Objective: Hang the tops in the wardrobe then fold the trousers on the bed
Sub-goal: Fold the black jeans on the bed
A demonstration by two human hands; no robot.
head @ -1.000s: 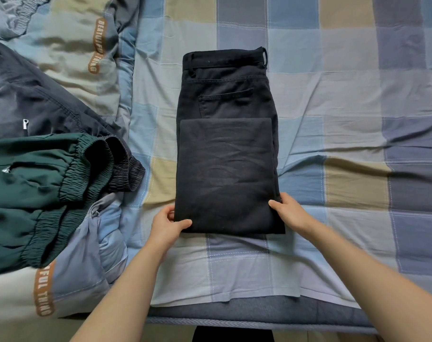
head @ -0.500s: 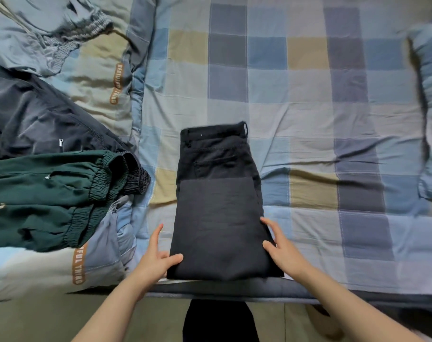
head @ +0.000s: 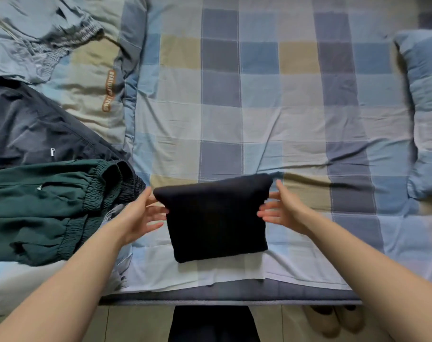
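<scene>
Black trousers (head: 217, 218) lie folded into a compact rectangle near the front edge of the checked bed (head: 259, 114). My left hand (head: 138, 213) is at the bundle's far left corner, thumb against the fold and fingers spread beside it. My right hand (head: 284, 211) is at the far right corner, fingertips straight and touching the side. Neither hand grips the cloth. Green trousers (head: 37, 208) lie unfolded at the left, on top of dark navy trousers (head: 32, 127). Pale grey-blue trousers (head: 37, 33) lie crumpled at the far left.
A checked duvet (head: 94, 77) with orange lettering is bunched under the clothes on the left. A matching pillow (head: 427, 107) lies at the right edge. Below the mattress edge (head: 234, 296), a pair of slippers (head: 333, 319) stands on the floor.
The black trousers have been folded over once more, away from me, into a shorter bundle. Both hands moved from the near corners to the far fold.
</scene>
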